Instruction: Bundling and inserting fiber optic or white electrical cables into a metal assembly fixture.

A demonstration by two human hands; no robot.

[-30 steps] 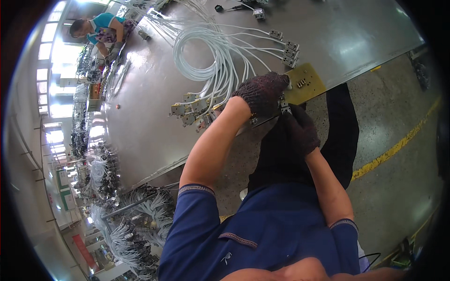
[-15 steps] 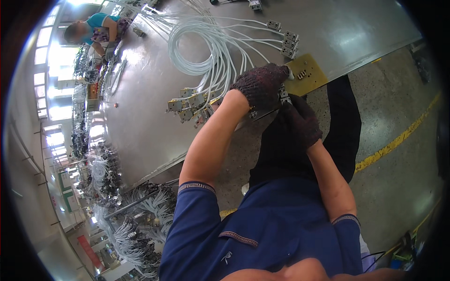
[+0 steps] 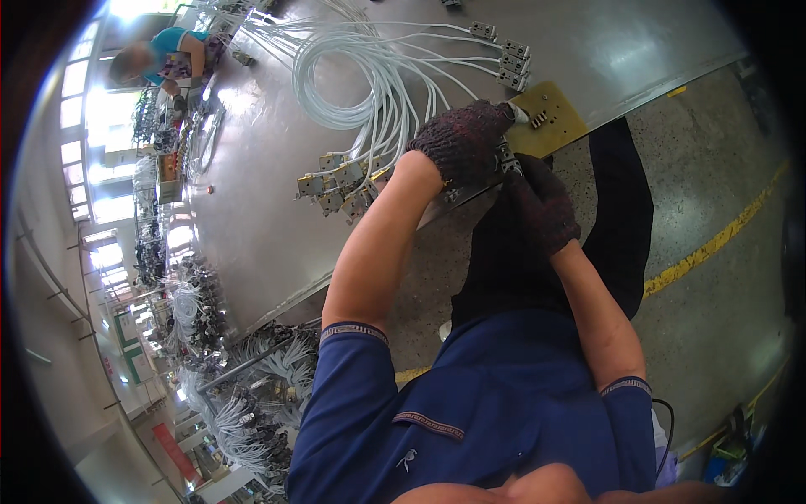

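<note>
Grey metal covers the long surface (image 3: 277, 227), and a person in a blue short-sleeved shirt leans over its near right edge. Both hands wear dark knitted gloves. The left hand (image 3: 463, 141) reaches out on a nearly straight bare arm, knuckles up, its grip curled closed over a small grey connector block (image 3: 506, 160) right at the surface's edge. The right hand (image 3: 544, 204) sits just nearer and to the right, elbow bent, fingers folded in toward the same block; whether its grip actually clasps the piece cannot be told, as the gloves hide it. A yellow plate (image 3: 554, 126) with small dark slots lies just beyond the hands, touching the edge. White cables (image 3: 369, 76) loop in a large coil farther out, their ends fitted with grey square plugs (image 3: 336, 185) clustered left of the left hand and more at the far right. Another person in a teal top (image 3: 172, 42) works at the far left end.

Compared with a second ago, the hands have kept their place at the edge, still bunched together by the yellow plate.
</note>
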